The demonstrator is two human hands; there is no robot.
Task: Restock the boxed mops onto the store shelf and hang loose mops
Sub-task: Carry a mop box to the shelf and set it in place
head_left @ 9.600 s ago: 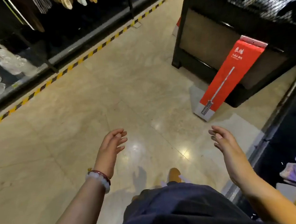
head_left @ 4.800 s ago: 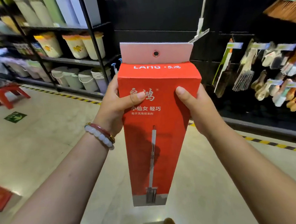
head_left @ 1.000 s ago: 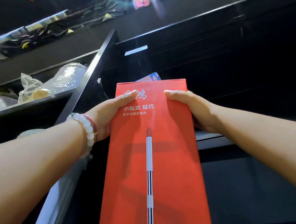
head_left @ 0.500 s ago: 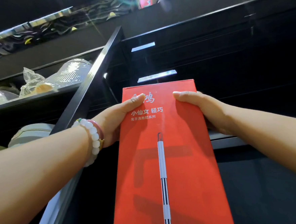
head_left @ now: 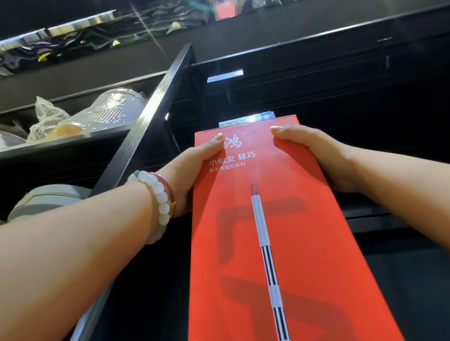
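Both hands are holding the red box (head_left: pixel 273 233) raised toward the dark shelf (head_left: pixel 368 215). The left hand (head_left: pixel 192 170) is gripping the box's left edge near its far end, thumb lying flat across the printed face; the right hand (head_left: pixel 321 155) is gripping the right edge the same way, thumb on the face. The remaining fingers are curling behind the box and cannot be seen. The box is tilting with its far end toward the shelf opening and its near end running out of the bottom of the view. A blue-edged item (head_left: pixel 247 119) is showing just beyond the box's far end; whether they are touching cannot be told.

Risks, as judged: the box is long and is being held only near its far end, so the near end could swing or sag. The far end could be catching on the blue-edged item or the shelf lip, jamming the insertion. The slanted post (head_left: pixel 146 122) to the left is standing close to the left wrist.

Against the frame half a second earlier, the grip is unchanged, and the blue-edged item, then out of sight, is now showing above the box's far end.
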